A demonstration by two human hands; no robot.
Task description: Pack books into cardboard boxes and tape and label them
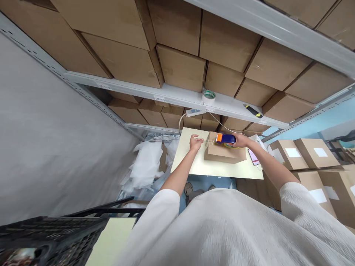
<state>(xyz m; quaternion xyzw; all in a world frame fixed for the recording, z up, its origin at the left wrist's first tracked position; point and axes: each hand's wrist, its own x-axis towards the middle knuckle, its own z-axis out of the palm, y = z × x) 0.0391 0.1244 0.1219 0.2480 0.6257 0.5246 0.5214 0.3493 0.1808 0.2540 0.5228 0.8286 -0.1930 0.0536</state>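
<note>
A closed cardboard box [224,154] sits on the pale table [191,165]. My right hand [240,140] is wrapped round a blue and orange tape dispenser [227,139] on top of the box. Clear tape [211,142] runs from the dispenser's orange end toward the box's left edge. Just left of that edge is my left hand [195,142], its fingers loosely bent and apart, with nothing visible in it. Whether its fingertips touch the tape or the box is hard to make out.
A lit phone [253,157] lies right of the box. On the shelf beam [177,95] rest a tape roll [209,96] and a utility knife [253,111]. Boxes [312,155] are stacked at right, packing sheets [146,160] piled at left. A black crate [50,236] stands lower left.
</note>
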